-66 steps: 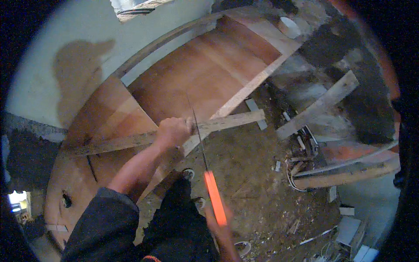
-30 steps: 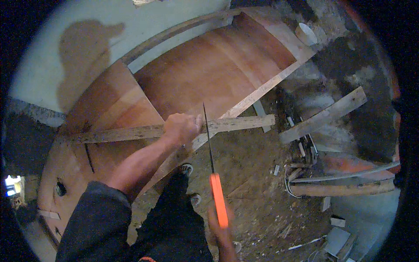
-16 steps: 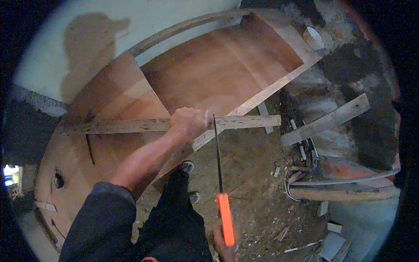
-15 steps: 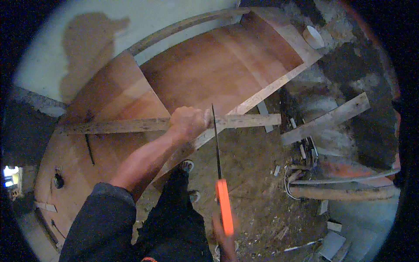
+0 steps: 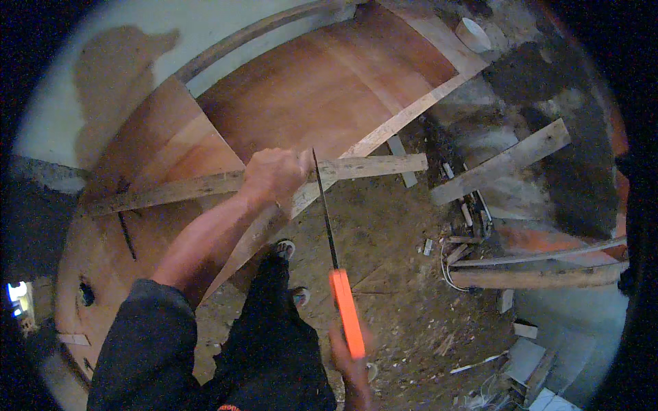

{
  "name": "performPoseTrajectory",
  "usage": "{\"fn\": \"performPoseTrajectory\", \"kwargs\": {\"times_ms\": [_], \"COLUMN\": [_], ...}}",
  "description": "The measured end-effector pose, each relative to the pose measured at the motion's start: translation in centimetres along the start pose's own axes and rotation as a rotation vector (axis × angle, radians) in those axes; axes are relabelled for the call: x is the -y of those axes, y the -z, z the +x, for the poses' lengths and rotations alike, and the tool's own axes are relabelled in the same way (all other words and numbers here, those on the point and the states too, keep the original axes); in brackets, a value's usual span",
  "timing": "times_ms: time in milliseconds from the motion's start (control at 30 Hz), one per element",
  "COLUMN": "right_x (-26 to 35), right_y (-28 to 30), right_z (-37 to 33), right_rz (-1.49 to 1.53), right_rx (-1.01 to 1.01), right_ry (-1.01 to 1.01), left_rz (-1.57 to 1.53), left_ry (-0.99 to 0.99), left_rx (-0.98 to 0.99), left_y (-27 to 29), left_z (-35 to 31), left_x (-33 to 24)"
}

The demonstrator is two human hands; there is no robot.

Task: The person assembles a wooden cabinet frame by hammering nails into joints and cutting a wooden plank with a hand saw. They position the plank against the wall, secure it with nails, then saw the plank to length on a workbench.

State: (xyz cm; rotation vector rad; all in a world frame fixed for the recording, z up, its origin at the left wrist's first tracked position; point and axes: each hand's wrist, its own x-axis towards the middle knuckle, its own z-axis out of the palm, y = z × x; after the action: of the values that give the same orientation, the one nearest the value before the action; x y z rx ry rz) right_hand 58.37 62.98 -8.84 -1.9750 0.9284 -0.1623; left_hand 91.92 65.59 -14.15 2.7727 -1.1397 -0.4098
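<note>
My left hand [image 5: 275,175] is closed over a long, narrow wooden board [image 5: 373,166] and presses it down where it crosses a wooden frame edge. Just right of those knuckles, the thin dark blade of a handsaw [image 5: 345,308] stands against the board, seen nearly edge-on. The saw's bright orange handle points back toward me. My right hand [image 5: 348,353] is wrapped round the rear of that handle, its fingers partly hidden and a little blurred. How deep the blade sits in the wood I cannot tell.
Large reddish-brown plywood panels [image 5: 295,89] in a wooden frame lie under the board. A loose plank [image 5: 507,161] rests at right, near a white bucket [image 5: 473,34]. Wood scraps and chips litter the dirt floor [image 5: 404,301]. A dark rod [image 5: 127,236] lies on the left panel.
The whole scene has shifted up and left in the picture as my head moved. Both hands keep their grip, and the saw blade is still at the same part of the board.
</note>
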Motion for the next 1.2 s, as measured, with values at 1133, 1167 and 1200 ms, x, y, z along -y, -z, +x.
{"fn": "performPoseTrajectory", "kwargs": {"times_ms": [1133, 1167, 1200], "right_x": [-0.5, -0.3, -0.5], "right_y": [-7.4, -7.9, -7.8], "right_z": [13.7, 15.1, 14.6], "right_rz": [0.319, 0.267, 0.277], "right_rx": [-0.033, -0.010, -0.020], "right_ry": [-0.004, -0.046, 0.011], "left_rz": [-0.140, -0.104, -0.069], "left_ry": [-0.007, -0.045, -0.102], "left_rx": [-0.016, -0.055, -0.059], "left_y": [1.8, 1.9, 2.2], "left_z": [0.8, 0.4, 0.6], "left_x": [0.8, 1.0, 1.0]}}
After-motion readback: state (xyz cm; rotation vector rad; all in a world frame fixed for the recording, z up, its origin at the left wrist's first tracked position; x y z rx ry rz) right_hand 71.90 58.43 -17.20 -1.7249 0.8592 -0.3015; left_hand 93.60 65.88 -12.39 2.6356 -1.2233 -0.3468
